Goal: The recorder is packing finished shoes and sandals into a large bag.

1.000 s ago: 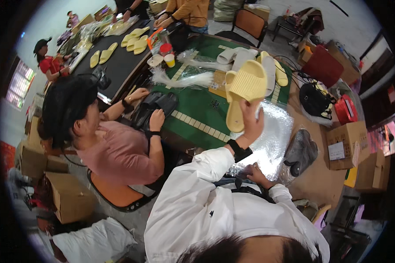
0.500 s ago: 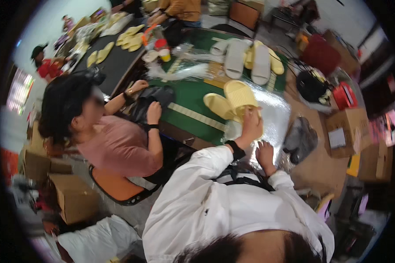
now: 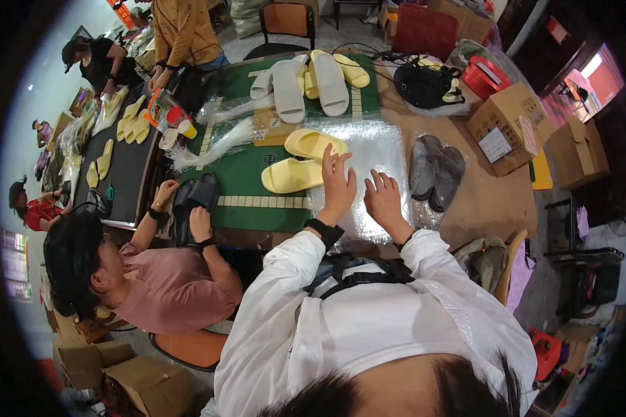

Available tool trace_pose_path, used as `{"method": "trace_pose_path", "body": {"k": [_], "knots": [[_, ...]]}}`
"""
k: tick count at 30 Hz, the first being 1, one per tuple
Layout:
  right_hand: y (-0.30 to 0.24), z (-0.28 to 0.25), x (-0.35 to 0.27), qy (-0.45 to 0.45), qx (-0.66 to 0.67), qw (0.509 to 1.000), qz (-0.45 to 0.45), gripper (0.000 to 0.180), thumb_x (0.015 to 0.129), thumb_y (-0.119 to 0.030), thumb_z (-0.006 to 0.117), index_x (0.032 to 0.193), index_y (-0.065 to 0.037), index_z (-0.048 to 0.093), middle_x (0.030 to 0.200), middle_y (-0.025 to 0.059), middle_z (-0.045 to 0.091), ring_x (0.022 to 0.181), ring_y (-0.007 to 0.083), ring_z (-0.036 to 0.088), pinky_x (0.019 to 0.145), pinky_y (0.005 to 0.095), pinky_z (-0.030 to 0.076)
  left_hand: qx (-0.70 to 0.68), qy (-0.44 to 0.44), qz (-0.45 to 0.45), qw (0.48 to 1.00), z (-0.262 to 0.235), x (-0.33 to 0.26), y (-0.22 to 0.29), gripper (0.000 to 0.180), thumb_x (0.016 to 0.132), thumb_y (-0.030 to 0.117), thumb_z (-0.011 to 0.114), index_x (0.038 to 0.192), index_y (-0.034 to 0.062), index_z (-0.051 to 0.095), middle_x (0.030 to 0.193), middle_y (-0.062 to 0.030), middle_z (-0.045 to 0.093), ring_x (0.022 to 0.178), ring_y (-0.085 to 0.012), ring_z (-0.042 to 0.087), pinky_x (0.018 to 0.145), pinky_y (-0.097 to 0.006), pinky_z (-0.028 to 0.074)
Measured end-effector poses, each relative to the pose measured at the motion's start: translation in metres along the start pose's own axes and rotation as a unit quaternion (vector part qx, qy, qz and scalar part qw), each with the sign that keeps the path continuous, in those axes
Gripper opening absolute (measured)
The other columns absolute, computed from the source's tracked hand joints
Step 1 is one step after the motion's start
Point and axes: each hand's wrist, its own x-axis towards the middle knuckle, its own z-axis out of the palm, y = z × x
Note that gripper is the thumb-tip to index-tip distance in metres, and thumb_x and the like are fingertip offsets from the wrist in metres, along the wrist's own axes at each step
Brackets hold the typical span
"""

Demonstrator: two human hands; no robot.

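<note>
My left hand (image 3: 339, 186) is open, its fingertips at the right end of a yellow slide slipper (image 3: 311, 142). A second yellow slipper (image 3: 289, 175) lies in front of it, and the pair rests partly on the green table mat. Beside it, my right hand (image 3: 388, 205) is empty, with fingers apart and slightly bent over a stack of clear plastic bags (image 3: 375, 149). To the right of the stack lies a pair of dark grey slippers (image 3: 437, 170) on clear plastic.
Large pale grey slippers (image 3: 287, 90) and more yellow ones (image 3: 355, 71) sit at the far side. A co-worker in pink (image 3: 181, 278) handles black slippers (image 3: 203, 194) at my left. A cardboard box (image 3: 504, 132) and a black bag (image 3: 428, 85) stand on the right.
The yellow slipper my left hand was gripping now lies on the table beside its mate, and that hand has opened. My head view has turned, shifting the scene.
</note>
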Motion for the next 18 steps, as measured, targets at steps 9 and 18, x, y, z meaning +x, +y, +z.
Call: {"method": "trace_pose_path", "body": {"k": [9, 18], "knots": [[0.005, 0.025, -0.015, -0.09, -0.001, 0.996, 0.006, 0.036, 0.07, -0.016, 0.056, 0.103, -0.004, 0.051, 0.118, 0.0154, 0.044, 0.106, 0.0296, 0.043, 0.087, 0.0421, 0.033, 0.252, -0.086, -0.22, 0.938, -0.022, -0.049, -0.073, 0.043, 0.068, 0.011, 0.055, 0.11, 0.007, 0.044, 0.124, -0.0258, 0.029, 0.107, -0.0414, 0.036, 0.088, -0.047, 0.031], [-0.002, 0.058, -0.026, -0.207, 0.002, 0.976, 0.06, 0.033, 0.071, -0.02, 0.055, 0.101, -0.005, 0.053, 0.104, 0.0135, 0.053, 0.095, 0.0291, 0.05, 0.076, 0.0424, 0.04, 0.271, -0.136, -0.339, 0.89, -0.045, -0.056, -0.112, 0.062, 0.076, 0.021, 0.056, 0.131, 0.0129, 0.027, 0.125, -0.0303, 0.028, 0.106, -0.0452, 0.039, 0.09, -0.046, 0.032]]}}
